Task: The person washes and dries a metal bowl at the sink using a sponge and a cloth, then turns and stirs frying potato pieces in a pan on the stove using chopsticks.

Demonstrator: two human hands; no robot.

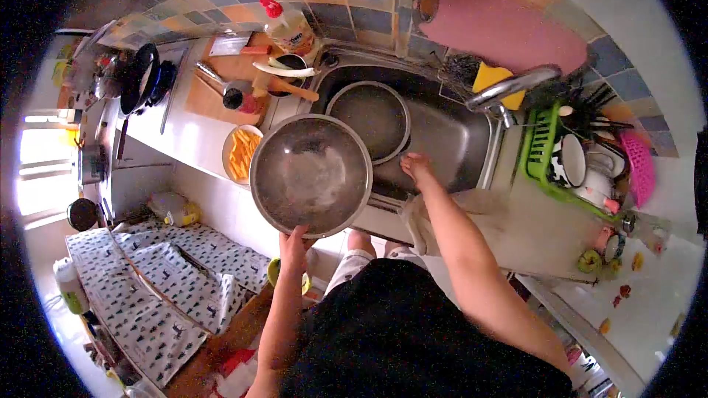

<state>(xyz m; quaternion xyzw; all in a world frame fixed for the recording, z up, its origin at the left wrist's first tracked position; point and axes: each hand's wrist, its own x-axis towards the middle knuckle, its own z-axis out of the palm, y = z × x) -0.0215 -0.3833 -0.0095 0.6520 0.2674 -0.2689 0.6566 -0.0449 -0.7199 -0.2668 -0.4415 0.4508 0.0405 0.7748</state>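
A large round metal basin is in my left hand, which grips its near rim; the basin is held over the counter edge, left of the sink. Inside the sink sits a second round metal basin. My right hand hangs over the sink beside that basin's lower right rim, its fingers curled together; whether they hold anything is too small to tell. Just left of the held basin, a bowl of orange strips stands at the counter's edge.
A cutting board with a cleaver and a bottle lie at the back left. The faucet arches over the sink's right side. A green dish rack stands farther right, and a cloth hangs at the front edge.
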